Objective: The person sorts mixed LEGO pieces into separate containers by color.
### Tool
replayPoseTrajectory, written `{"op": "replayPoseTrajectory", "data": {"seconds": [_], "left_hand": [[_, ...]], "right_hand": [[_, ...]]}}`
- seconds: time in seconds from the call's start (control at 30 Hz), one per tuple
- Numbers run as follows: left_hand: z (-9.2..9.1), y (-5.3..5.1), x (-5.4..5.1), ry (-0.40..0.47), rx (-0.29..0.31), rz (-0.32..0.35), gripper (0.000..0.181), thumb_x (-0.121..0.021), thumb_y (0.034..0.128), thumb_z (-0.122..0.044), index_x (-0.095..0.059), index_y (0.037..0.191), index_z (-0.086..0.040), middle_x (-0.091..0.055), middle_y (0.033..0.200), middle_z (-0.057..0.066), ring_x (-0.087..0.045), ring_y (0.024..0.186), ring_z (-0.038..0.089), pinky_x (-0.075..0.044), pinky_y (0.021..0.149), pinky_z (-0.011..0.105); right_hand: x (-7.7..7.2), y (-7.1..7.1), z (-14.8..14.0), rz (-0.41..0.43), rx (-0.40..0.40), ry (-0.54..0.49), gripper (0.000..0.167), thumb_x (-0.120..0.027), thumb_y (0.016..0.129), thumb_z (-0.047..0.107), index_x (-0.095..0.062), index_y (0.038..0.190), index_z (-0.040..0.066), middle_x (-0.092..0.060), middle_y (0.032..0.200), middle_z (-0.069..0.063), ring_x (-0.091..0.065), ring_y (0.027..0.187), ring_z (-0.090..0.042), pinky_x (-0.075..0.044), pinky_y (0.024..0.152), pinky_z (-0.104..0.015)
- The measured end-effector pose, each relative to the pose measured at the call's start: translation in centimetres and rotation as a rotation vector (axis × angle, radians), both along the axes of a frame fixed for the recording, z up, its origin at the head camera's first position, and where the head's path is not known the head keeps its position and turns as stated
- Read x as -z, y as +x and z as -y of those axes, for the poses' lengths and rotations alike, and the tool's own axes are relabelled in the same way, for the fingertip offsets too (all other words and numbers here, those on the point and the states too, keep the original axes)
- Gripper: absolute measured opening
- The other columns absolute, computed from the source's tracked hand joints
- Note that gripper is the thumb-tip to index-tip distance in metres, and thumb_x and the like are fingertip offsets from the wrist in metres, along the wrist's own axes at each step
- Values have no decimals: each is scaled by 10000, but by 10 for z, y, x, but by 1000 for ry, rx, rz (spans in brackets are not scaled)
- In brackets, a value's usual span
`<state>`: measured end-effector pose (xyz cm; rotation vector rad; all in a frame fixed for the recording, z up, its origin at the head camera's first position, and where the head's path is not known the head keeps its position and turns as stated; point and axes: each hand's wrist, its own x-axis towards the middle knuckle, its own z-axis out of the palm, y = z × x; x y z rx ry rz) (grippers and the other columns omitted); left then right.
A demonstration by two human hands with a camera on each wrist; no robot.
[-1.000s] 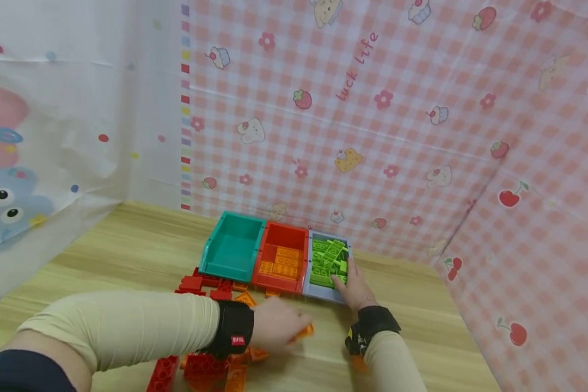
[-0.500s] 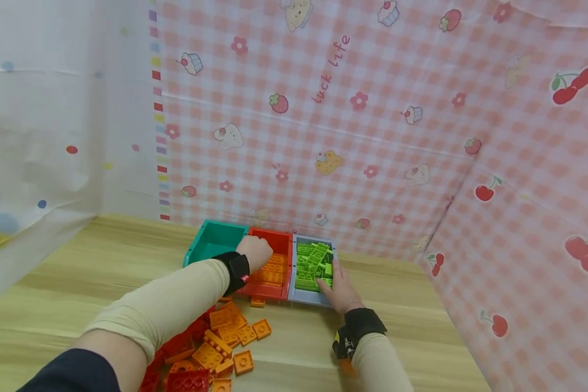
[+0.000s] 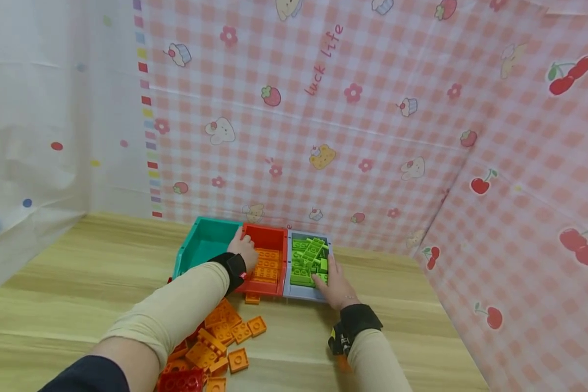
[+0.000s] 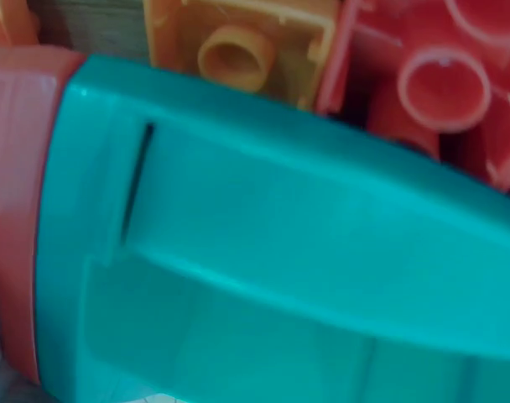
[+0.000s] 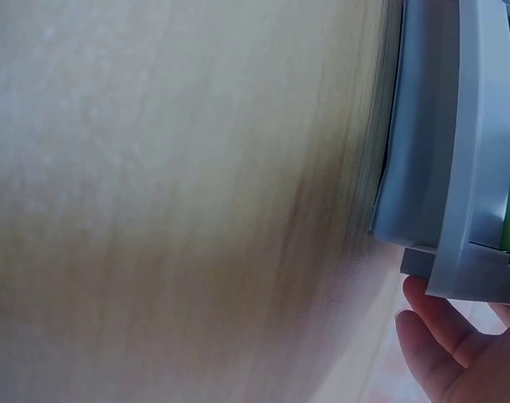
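My left hand [image 3: 243, 251] is at the wall between a teal bin and a red bin [image 3: 285, 261]. Its index finger points up along that wall, and the other fingers bend over the red bin; its thumb and anything under the palm are hidden. Orange building bricks [image 3: 268, 267] lie in the red bin. With the thumb inside and fingers outside, my right hand [image 3: 339, 286] grips the right wall of a grey bin [image 3: 304, 294] heaped with green bricks [image 3: 310, 256]. The right wrist view shows those fingertips [image 5: 431, 306] against the grey bin's corner.
The teal bin [image 4: 263, 201] fills much of the left wrist view. Loose orange bricks [image 3: 238, 359] and red bricks [image 3: 181, 380] lie in a pile before the bins on the wooden table [image 3: 284, 354]. A pink checked cloth [image 3: 294, 136] hangs behind.
My left hand went from the loose bricks, where it held an orange brick, up to the red bin, then slightly left to the wall. The right hand stays on the grey bin. The head view shifted.
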<state>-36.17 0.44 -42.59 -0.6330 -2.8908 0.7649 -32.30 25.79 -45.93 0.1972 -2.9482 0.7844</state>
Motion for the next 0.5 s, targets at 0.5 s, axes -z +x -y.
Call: {"op": "replayPoseTrajectory", "data": {"seconds": [0.5], "left_hand": [[-5,46,-10,251,269,-153,120,-637,875,-225,-723,903,-146,-587,1064,72,-481,1086,292,-298,987,489]], "right_hand": [[-5,3,-2,10,-41,-2,795,-498,948,396,-72,1483,-10,-165,1489,-260,-223,1352,-371,-247,1049,-480]]}}
